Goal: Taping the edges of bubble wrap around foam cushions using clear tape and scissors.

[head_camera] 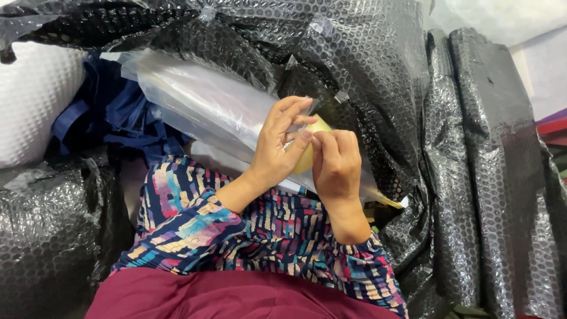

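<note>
Black bubble wrap (pixel 378 71) fills the background.
Left hand (pixel 277 145) and right hand (pixel 335 162) pinch a yellow tape roll (pixel 313 147); clear plastic bag (pixel 201 106) at ten o'clock.

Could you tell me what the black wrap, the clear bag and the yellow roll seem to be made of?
Black wrap: likely plastic bubble film, glossy, with rows of small bumps.
Clear bag: thin see-through plastic, shiny and creased.
Yellow roll between both hands: possibly tape; mostly hidden, so uncertain.
</note>
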